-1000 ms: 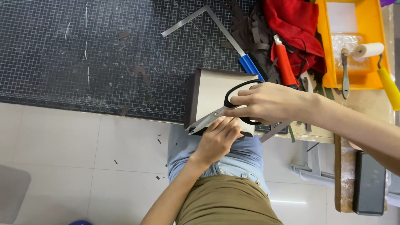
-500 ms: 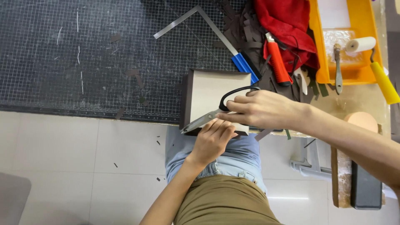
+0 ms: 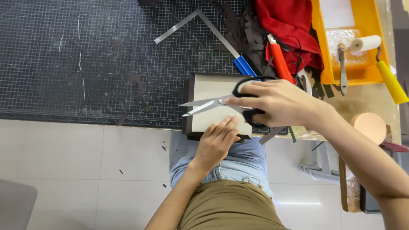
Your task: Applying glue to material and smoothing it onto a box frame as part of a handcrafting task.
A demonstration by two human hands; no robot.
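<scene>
My right hand point(image 3: 279, 102) grips black-handled scissors point(image 3: 213, 104), whose blades are slightly apart and point left over a beige board with a dark brown border point(image 3: 208, 91). The board lies at the near edge of a dark gridded cutting mat point(image 3: 85, 55). Resting flat on the board's near edge, my left hand point(image 3: 217, 140) has its fingers together and pressing down.
A metal square with a blue handle point(image 3: 204, 27) lies on the mat. A red cloth point(image 3: 285, 25), dark paper strips point(image 3: 240, 25) and a red-handled knife point(image 3: 279, 59) sit behind my right hand. An orange tray point(image 3: 375, 72) holds a roller point(image 3: 375, 51) and a brush. A round peach disc point(image 3: 370, 125) lies at the right.
The scissors have lifted off the board's left edge and now hover over its middle. My left hand has slid slightly along the near edge.
</scene>
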